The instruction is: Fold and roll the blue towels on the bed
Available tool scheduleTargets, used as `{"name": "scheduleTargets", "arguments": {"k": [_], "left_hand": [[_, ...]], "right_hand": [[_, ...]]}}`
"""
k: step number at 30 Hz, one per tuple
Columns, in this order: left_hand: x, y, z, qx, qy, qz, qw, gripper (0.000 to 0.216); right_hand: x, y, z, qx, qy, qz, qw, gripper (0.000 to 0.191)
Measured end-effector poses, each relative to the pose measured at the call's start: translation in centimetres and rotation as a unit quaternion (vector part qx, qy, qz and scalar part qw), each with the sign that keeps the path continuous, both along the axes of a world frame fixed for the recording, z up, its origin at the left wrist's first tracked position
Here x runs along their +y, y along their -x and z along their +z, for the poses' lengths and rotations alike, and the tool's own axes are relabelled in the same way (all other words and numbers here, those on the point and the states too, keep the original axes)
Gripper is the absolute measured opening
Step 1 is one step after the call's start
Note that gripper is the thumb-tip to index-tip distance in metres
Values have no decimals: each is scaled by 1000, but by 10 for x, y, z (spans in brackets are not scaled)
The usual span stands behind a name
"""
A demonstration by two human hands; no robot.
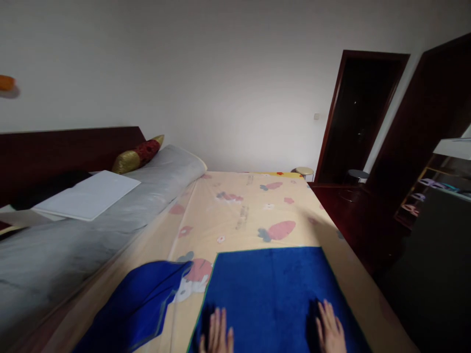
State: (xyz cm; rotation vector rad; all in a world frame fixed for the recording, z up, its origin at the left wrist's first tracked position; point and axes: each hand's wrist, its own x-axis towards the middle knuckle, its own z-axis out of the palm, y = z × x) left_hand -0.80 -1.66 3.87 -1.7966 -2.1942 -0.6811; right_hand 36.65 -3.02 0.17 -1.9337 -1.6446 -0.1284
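Observation:
A blue cloth (pixel 270 289) with a thin green edge lies spread flat on the bed, its far edge nearly straight. Near its left side is my left hand (pixel 217 333), open, fingers stretched forward over the fabric. My right hand (pixel 330 328) is open too, palm down by the cloth's right side, with a dark shadow beside it. Neither hand has anything in its fingers. Left of the spread cloth lies a second blue cloth (pixel 143 299), rumpled and folded over in places. The lower parts of both hands are cut off by the frame's bottom edge.
A patterned bed sheet (pixel 235 211) covers the bed. Along the left run a grey pillow or bolster (pixel 165 171), a white flat board (pixel 91 193) and a red-gold cushion (pixel 138 156). Stools (pixel 304 171) stand beyond the bed, and a shoe rack (pixel 415 196) stands right.

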Motion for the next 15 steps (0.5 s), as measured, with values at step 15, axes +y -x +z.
{"name": "scheduleTargets", "arguments": {"k": [15], "left_hand": [[60,-2,5,27,167,-97,981,50]], "right_hand": [[52,-20,11,-4,138,77,987,57]]}}
